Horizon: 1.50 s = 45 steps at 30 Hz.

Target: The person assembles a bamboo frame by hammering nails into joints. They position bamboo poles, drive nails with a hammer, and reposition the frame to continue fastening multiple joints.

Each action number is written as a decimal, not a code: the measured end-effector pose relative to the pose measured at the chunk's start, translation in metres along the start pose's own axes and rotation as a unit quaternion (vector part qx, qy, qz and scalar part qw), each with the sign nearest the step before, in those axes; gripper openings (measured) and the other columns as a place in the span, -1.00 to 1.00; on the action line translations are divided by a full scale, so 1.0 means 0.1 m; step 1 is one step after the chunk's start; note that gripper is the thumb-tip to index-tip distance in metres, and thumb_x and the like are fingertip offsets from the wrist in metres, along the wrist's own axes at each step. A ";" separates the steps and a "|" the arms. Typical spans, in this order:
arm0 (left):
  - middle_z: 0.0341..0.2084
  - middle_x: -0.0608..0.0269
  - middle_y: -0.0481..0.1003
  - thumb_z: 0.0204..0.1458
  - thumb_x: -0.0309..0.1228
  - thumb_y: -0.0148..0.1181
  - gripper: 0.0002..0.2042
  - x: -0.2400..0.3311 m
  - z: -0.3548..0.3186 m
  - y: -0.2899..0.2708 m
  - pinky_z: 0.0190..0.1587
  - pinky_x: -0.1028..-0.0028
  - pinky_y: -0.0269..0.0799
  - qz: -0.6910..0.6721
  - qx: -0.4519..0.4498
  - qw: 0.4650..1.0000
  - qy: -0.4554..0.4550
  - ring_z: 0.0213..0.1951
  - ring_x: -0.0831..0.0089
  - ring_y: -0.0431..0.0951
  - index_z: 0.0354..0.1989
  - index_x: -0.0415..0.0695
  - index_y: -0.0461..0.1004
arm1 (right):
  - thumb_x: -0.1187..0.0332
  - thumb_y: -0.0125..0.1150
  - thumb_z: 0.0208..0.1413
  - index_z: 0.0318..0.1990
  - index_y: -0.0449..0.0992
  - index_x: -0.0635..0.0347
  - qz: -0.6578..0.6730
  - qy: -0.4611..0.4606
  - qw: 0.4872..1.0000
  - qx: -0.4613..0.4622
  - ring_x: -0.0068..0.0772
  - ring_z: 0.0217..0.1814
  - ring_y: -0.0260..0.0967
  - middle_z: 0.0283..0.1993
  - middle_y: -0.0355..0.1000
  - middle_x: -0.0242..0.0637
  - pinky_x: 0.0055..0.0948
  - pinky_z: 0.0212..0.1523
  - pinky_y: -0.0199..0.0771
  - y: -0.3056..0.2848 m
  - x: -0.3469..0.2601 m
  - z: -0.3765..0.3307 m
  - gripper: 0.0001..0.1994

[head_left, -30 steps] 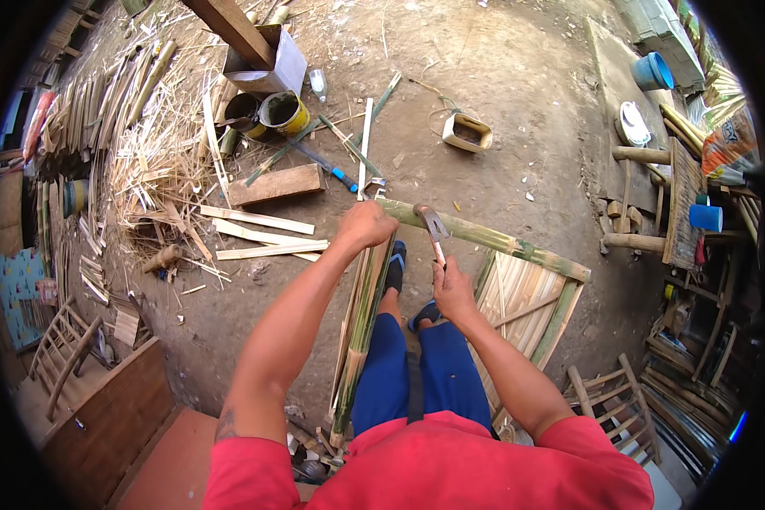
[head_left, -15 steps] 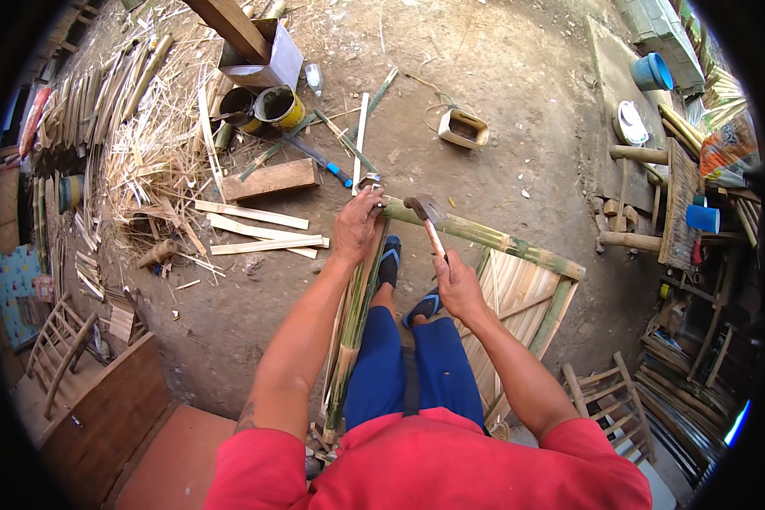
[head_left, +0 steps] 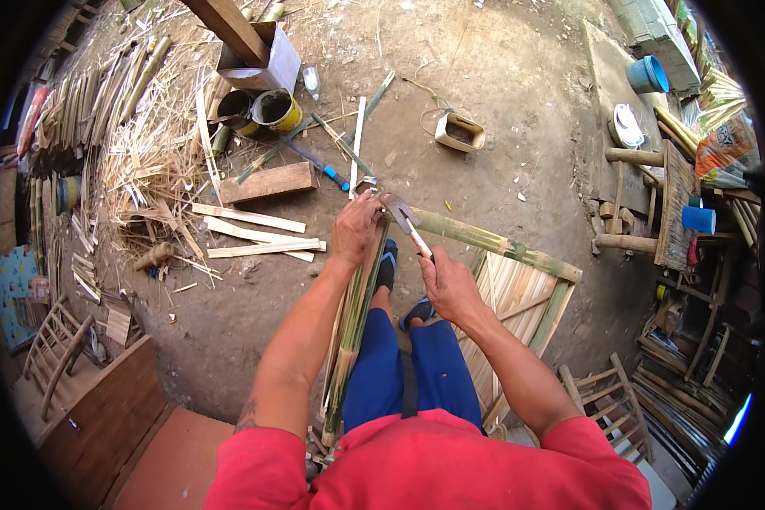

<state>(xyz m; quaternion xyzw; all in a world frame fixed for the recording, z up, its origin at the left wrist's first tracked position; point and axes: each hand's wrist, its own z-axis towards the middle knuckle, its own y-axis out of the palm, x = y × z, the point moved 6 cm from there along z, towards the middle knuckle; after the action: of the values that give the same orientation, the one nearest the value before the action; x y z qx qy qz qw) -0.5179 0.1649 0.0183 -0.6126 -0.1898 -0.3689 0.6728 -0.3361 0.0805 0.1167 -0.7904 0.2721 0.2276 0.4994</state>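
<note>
My right hand (head_left: 450,287) is wrapped round the handle of a claw hammer (head_left: 399,212), whose metal head is beside the fingers of my left hand. My left hand (head_left: 355,228) is closed on the near-left corner of a bamboo frame, where two poles meet; whether a nail is between the fingertips I cannot make out. One green-brown pole (head_left: 355,336) runs from that corner back toward my body. The other pole (head_left: 493,241) stretches off to the right, joining a slatted bamboo panel (head_left: 518,310) that lies beside my right leg.
Left of the frame lie pale split strips (head_left: 259,231), a wooden block (head_left: 268,183) and a blue-handled tool (head_left: 336,177). Beyond are a yellow bucket (head_left: 291,116) and a cut-open container (head_left: 461,133). A bamboo bench (head_left: 676,208) stands right. My feet are under the frame.
The hammer has swung left and down, so its head is now close by my left fingers at the corner. My right hand moved slightly left with it; my left hand stays in place.
</note>
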 end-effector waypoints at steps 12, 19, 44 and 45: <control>0.31 0.19 0.37 -0.03 -0.50 0.36 -0.42 -0.20 0.21 -0.10 0.26 0.19 0.40 -0.005 -0.274 0.960 -0.052 0.24 0.09 0.45 0.24 -0.07 0.41 | 0.26 0.01 0.39 -0.07 0.30 0.27 0.101 -0.083 0.990 0.050 0.30 -0.35 0.46 -0.45 0.44 0.07 0.05 -0.36 0.45 -0.47 -0.42 -0.10 -0.77; 0.20 0.07 0.46 -0.02 -0.52 0.32 -0.46 -0.31 0.25 -0.06 0.21 0.17 0.43 -0.033 -0.303 0.948 -0.090 0.19 -0.02 0.46 0.21 -0.13 0.43 | 0.23 0.09 0.33 -0.07 0.34 0.28 0.002 0.009 1.000 0.004 0.46 -0.41 0.40 -0.54 0.41 0.17 0.18 -0.38 0.42 -0.22 -0.22 0.11 -0.73; 0.12 0.00 0.51 -0.04 -0.52 0.32 -0.46 -0.31 0.31 -0.07 0.14 0.15 0.46 -0.040 -0.280 0.957 -0.066 0.12 -0.05 0.50 0.21 -0.13 0.42 | 0.17 0.01 0.40 0.01 0.37 0.21 0.181 -0.233 0.954 0.058 -0.04 -0.44 0.40 -0.31 0.36 -0.02 -0.22 -0.43 0.42 -0.15 -0.11 0.06 -0.71; 0.12 -0.01 0.50 -0.04 -0.53 0.32 -0.46 -0.32 0.29 -0.06 0.14 0.15 0.46 -0.038 -0.294 0.952 -0.078 0.12 -0.06 0.50 0.20 -0.13 0.42 | 0.20 0.03 0.39 0.01 0.36 0.22 0.127 -0.244 0.959 0.071 0.07 -0.38 0.43 -0.27 0.38 0.03 -0.12 -0.42 0.43 -0.13 -0.08 0.06 -0.73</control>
<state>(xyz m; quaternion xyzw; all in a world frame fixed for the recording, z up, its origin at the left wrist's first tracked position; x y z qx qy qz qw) -0.5379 0.2012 0.0051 -0.8021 -0.1480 -0.3853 0.4315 -0.3344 0.0919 0.1285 -0.6328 0.2557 0.4550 0.5720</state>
